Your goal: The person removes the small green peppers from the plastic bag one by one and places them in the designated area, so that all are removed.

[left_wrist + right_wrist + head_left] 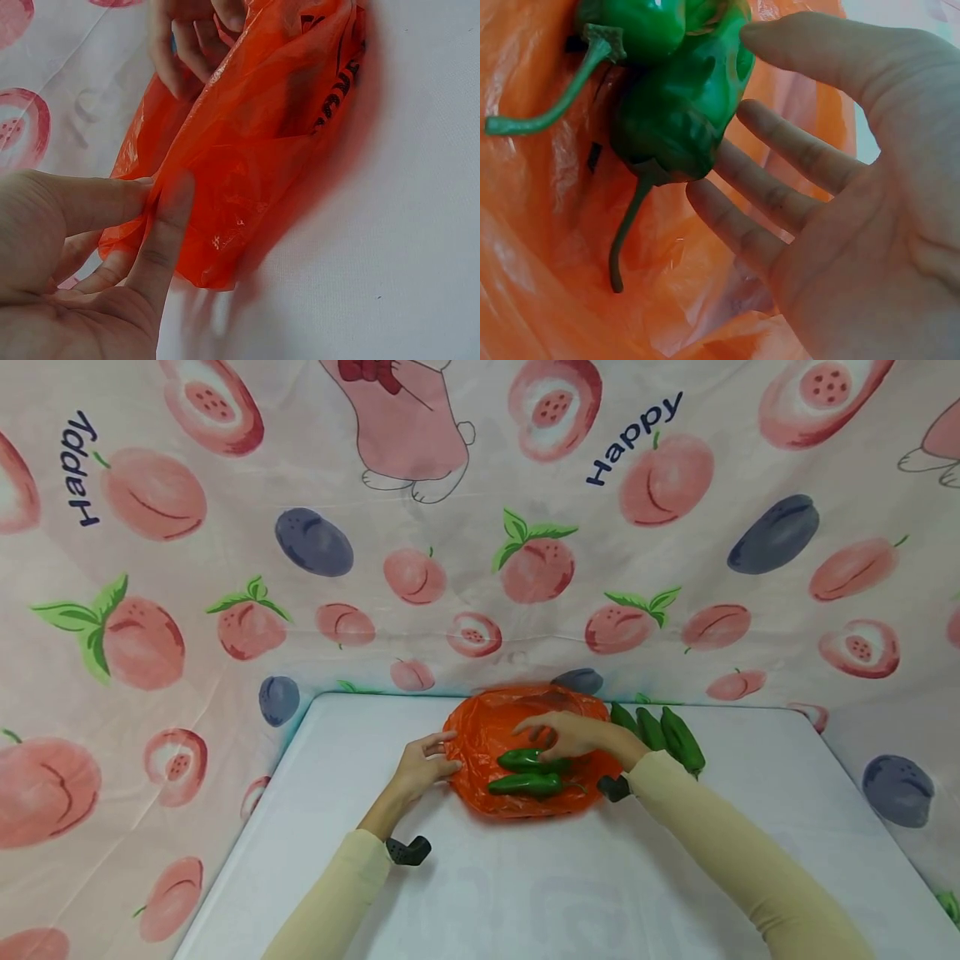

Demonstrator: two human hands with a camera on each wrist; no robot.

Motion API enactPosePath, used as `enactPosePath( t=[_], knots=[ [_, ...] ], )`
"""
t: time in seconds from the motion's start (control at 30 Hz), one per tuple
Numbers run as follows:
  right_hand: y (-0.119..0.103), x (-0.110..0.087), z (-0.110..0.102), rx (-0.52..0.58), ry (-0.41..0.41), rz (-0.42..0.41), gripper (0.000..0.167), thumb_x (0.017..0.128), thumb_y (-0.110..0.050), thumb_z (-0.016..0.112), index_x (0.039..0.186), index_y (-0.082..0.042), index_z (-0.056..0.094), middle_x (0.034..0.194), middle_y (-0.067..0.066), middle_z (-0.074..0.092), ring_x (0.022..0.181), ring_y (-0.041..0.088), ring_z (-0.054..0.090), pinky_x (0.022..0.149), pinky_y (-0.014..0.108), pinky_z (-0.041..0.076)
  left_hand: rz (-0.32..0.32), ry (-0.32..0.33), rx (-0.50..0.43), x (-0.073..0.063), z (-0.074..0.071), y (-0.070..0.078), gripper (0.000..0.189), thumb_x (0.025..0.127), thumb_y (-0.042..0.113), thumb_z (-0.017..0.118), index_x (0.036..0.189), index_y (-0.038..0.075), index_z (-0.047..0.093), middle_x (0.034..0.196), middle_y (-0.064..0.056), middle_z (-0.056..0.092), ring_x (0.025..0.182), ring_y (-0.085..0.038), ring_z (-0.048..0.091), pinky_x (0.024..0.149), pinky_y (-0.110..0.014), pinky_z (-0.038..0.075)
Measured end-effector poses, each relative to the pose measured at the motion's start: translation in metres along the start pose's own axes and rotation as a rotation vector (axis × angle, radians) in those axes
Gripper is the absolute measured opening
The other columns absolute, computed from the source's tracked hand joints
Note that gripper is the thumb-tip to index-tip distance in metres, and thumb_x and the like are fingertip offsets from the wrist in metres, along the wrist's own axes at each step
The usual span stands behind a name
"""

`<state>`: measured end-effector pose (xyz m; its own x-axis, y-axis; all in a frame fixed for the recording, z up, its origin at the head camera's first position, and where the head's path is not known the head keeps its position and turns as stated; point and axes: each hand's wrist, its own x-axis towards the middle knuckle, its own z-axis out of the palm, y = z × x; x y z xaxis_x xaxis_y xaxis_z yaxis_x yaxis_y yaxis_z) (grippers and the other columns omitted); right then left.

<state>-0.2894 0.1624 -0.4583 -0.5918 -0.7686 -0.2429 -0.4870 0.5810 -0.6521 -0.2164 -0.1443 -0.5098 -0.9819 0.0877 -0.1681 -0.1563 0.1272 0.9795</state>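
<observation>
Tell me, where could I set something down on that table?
The white tabletop is bare between the sleeves, nearer the wearer than the orange bag, and right of the loose peppers. It's crowded at the bag: two peppers, left hand and right hand.

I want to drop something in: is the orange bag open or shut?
Open: green peppers show uncovered inside the orange bag in the head view; the left hand pinches its edge.
</observation>
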Motion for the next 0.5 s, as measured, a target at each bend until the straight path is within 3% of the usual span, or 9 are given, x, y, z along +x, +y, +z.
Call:
enactPosePath(
  t=[0.5],
  knots=[
    [0.0038,0.0059,0.0057,-0.002,-0.040,0.070,0.051,0.094,-0.001,0.071,0.139,-0.024,0.064,0.134,0.007,0.062,0.121,0.031,0.059,0.102,0.052,0.052,-0.005,0.002,-0.013,-0.0001,0.0009,0.0026,0.055,0.089,-0.007,0.073,0.142,0.002,0.060,0.120,-0.021,0.058,0.084,-0.018,0.064,0.074,-0.036,0.063]
  ],
)
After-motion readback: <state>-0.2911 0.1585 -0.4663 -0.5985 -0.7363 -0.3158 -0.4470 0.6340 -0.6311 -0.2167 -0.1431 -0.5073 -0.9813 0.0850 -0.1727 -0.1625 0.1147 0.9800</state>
